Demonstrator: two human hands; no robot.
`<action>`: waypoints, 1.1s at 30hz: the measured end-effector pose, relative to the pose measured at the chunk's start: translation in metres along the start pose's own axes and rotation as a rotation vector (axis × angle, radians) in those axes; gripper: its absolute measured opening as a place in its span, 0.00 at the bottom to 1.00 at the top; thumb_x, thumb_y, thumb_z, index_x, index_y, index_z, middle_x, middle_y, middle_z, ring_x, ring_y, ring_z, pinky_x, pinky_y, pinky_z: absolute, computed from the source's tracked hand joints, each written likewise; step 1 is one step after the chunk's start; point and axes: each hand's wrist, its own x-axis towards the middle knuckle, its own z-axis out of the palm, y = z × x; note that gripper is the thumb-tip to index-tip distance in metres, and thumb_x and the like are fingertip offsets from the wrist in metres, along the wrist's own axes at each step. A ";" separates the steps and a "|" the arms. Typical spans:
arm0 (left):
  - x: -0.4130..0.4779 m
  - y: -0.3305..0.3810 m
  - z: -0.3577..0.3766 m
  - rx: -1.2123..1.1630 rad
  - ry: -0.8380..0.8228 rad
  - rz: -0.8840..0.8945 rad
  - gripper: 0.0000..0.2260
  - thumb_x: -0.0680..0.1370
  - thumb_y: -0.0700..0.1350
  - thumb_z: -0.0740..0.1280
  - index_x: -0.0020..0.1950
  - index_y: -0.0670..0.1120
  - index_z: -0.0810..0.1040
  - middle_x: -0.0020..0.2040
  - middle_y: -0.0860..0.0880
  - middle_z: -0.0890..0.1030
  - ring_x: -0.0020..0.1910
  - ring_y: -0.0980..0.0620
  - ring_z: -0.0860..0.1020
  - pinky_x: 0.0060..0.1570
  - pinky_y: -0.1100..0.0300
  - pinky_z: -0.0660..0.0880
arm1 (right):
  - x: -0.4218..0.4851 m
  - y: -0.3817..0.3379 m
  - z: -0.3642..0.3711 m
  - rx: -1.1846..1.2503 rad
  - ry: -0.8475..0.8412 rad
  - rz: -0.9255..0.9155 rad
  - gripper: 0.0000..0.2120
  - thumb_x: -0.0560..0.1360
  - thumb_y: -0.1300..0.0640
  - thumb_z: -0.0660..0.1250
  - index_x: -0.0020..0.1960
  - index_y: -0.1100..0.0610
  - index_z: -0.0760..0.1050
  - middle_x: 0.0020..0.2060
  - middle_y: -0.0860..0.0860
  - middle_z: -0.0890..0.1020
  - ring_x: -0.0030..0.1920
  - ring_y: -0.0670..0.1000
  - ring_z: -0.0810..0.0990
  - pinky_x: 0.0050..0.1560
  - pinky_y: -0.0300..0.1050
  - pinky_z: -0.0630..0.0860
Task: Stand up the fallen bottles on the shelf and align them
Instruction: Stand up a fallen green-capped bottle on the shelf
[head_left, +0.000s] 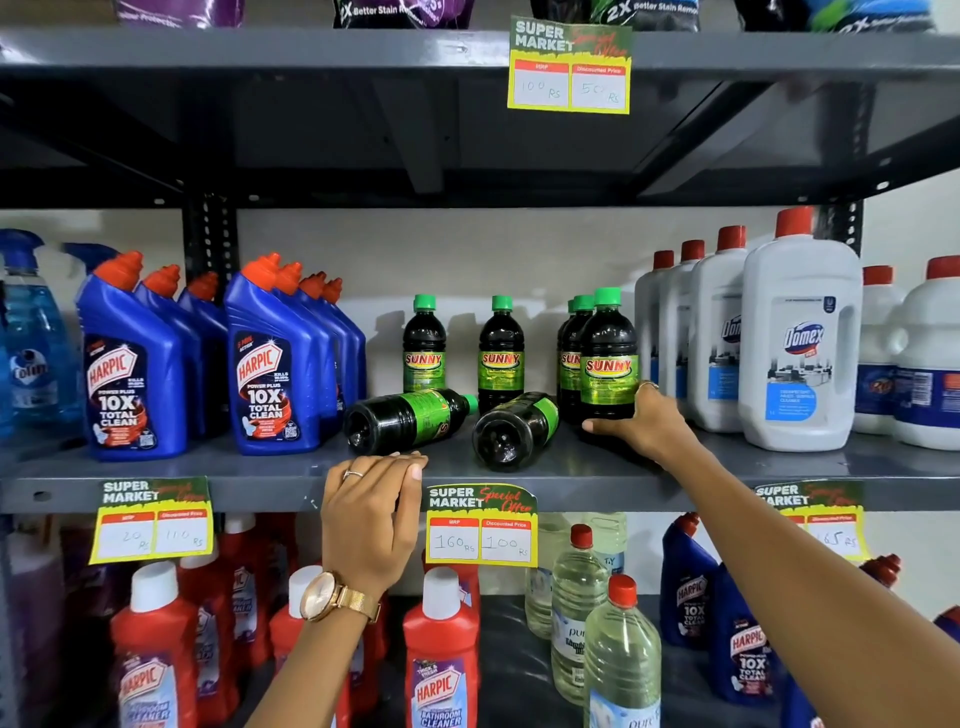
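Note:
Two dark Sunny bottles with green labels lie on their sides on the grey middle shelf (208, 467): the left fallen bottle (410, 418) and the right fallen bottle (514, 431), bases toward me. Behind them stand upright Sunny bottles, one at the back left (424, 345), one at the back middle (501, 353), and a front right one (609, 356) with others behind it. My right hand (644, 426) grips the base of that front right upright bottle. My left hand (371, 519) rests on the shelf's front edge, fingers together, holding nothing.
Blue Harpic bottles (270, 364) stand left of the Sunny group, white Domex jugs (800, 343) to the right. A price tag (480, 527) hangs under the shelf edge. Red Harpic bottles (441, 649) and clear bottles (618, 660) fill the shelf below.

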 end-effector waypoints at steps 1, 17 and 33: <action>0.000 0.000 -0.001 -0.005 -0.010 -0.006 0.15 0.79 0.47 0.56 0.48 0.48 0.84 0.45 0.53 0.85 0.46 0.53 0.79 0.50 0.58 0.65 | 0.000 0.000 0.000 -0.008 0.003 0.000 0.38 0.66 0.48 0.79 0.66 0.65 0.68 0.61 0.62 0.78 0.61 0.62 0.77 0.62 0.55 0.74; 0.007 -0.044 -0.032 -0.072 -0.141 0.145 0.16 0.79 0.46 0.58 0.49 0.40 0.83 0.46 0.47 0.84 0.45 0.47 0.79 0.48 0.53 0.73 | -0.057 -0.057 0.008 0.040 0.102 -0.262 0.41 0.66 0.23 0.55 0.44 0.63 0.77 0.36 0.58 0.85 0.30 0.53 0.84 0.31 0.45 0.80; 0.016 -0.079 -0.040 0.010 -0.103 0.189 0.14 0.78 0.47 0.61 0.45 0.43 0.84 0.42 0.50 0.85 0.39 0.48 0.81 0.42 0.54 0.75 | -0.036 -0.069 0.051 0.528 -0.224 0.192 0.31 0.60 0.35 0.73 0.51 0.59 0.82 0.44 0.57 0.87 0.41 0.53 0.87 0.29 0.42 0.80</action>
